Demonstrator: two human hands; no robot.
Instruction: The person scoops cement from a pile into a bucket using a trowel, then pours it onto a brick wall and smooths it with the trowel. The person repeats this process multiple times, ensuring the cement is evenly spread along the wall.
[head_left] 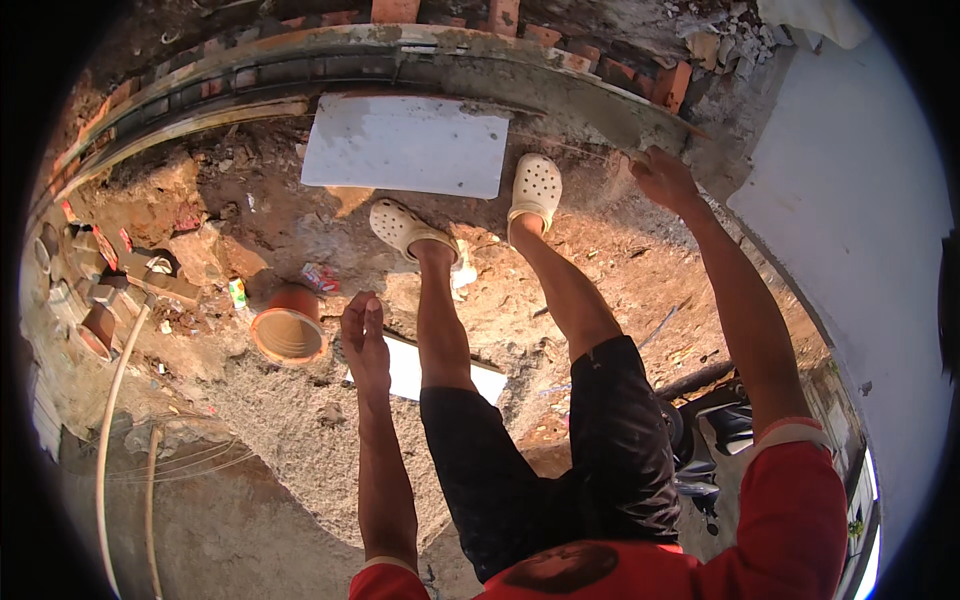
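My left hand (366, 340) hangs beside my left leg with its fingers loosely extended, and I see nothing in it. It is nearest to an orange-brown bucket (297, 300) that lies tilted with its mouth toward me. My right hand (664, 182) reaches forward to the right end of a low plastered wall (560, 100). Its fingers are pinched together at the end of a thin string (580, 152) running leftward along the wall's foot. A white board (405, 145) with grey smears lies against the wall, just ahead of my cream clogs.
A sand heap (290, 440) and another white board (405, 370) lie near my legs. Broken bricks and rubble (110, 290) are at the left, beside a pale hose (118, 420). A white wall (850, 200) bounds the right, with a parked motorbike (710, 440) near it.
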